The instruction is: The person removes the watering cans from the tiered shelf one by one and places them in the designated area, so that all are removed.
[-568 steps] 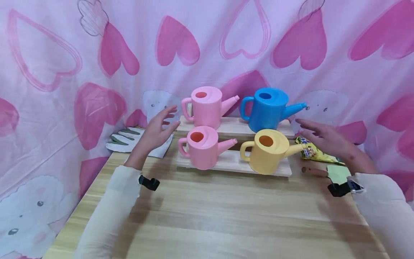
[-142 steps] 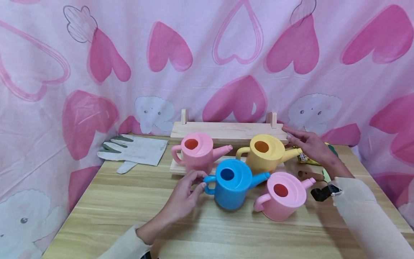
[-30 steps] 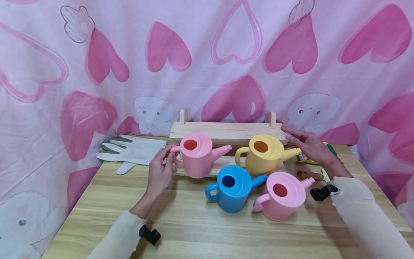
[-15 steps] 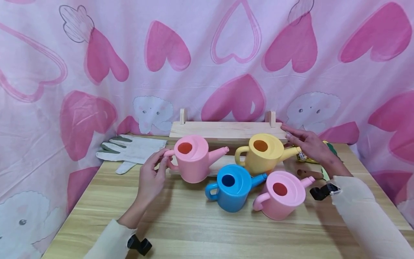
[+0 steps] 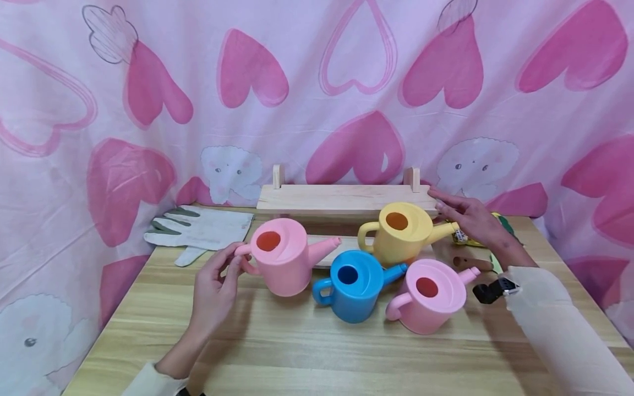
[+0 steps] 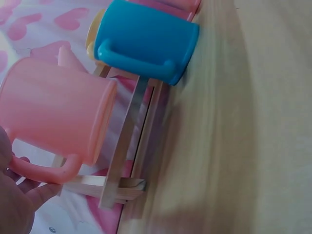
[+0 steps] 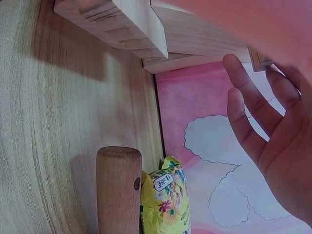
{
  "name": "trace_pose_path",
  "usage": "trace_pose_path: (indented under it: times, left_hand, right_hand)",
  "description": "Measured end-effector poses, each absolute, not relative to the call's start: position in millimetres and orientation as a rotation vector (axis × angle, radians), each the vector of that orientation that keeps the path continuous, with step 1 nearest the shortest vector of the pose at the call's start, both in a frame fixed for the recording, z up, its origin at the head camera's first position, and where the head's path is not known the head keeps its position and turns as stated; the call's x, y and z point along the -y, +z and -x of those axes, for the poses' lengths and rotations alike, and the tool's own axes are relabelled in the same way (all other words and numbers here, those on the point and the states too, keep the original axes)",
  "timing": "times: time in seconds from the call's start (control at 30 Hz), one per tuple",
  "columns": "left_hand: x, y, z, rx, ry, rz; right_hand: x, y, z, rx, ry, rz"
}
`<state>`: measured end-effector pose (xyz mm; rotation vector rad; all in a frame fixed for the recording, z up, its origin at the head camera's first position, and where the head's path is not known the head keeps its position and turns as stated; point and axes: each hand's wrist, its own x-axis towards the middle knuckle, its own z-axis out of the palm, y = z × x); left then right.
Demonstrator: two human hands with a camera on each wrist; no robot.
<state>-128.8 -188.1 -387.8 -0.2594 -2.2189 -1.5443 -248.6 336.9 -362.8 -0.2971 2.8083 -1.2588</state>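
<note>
My left hand (image 5: pixel 215 286) grips the handle of a salmon-pink watering can (image 5: pixel 283 267), held above the table in front of the lower shelf. The left wrist view shows this can (image 6: pixel 53 107) clear of the shelf, fingers and thumb round its handle. A blue watering can (image 5: pixel 354 294) and a lighter pink watering can (image 5: pixel 431 308) stand on the table to its right. On the lower shelf board (image 5: pixel 324 247) stands a yellow watering can (image 5: pixel 403 239). My right hand (image 5: pixel 470 217) rests with extended fingers at the right end of the upper shelf board (image 5: pixel 342 199).
A pair of white work gloves (image 5: pixel 213 228) lies at the back left of the table (image 5: pixel 277 357). Behind my right wrist are a yellow printed packet (image 7: pixel 168 204) and a tool's wooden handle (image 7: pixel 119 190). A pink heart-print curtain (image 5: pixel 297 137) hangs behind the wooden stand.
The blue and lighter pink cans went from the upper shelf to the table. My left hand let go of the blue can, then took the salmon-pink can off the lower shelf, toward the front left.
</note>
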Motion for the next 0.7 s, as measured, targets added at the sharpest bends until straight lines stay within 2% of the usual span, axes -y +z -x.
trace_pose_path:
  times: [0.3,0.53,0.7]
  left_hand:
    - [189,-395,112,2.221,-1.578,0.194]
    - [191,-400,107,2.154,-1.688,0.270]
    - [191,-402,101,2.225,-1.685,0.199]
  right_hand:
    - [-337,-364,250,-2.800,-1.277,0.306]
    - [-338,-364,250,-2.802,-1.280,0.308]
    - [-337,-363,250,-2.798,-1.279,0.309]
